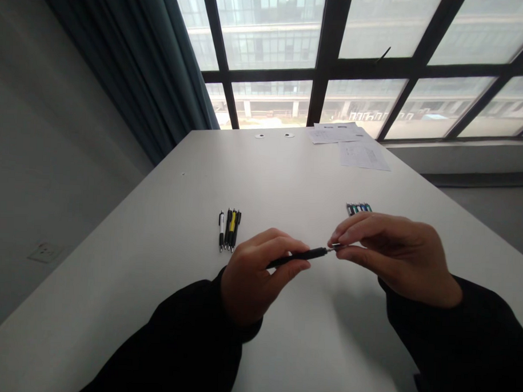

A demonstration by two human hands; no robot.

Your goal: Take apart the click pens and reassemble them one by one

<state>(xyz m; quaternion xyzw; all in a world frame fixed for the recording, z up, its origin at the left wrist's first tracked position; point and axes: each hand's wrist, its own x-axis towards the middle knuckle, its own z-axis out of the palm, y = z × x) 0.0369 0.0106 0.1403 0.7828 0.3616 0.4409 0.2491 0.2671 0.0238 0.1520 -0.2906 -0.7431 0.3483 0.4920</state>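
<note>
My left hand point(263, 264) is closed round a black pen point(304, 254), held nearly level above the table with one end pointing right. A thin bright metal piece shows at that end. My right hand point(392, 249) pinches a small dark and silvery pen tip point(337, 246) between thumb and fingers, right at the pen's end. Whether the tip is joined to the pen or just apart from it, I cannot tell. Left of my left hand lie several pens point(231, 229), black, yellow and white. Behind my right hand is a row of pens point(359, 208), partly hidden by it.
The white table point(262, 179) reaches to the window. Printed papers point(363, 155) lie at its far right corner. Two round cable holes point(259, 136) sit near the far edge. A blue curtain point(137, 60) hangs at the left, and a wall socket point(45, 252) is low on the wall.
</note>
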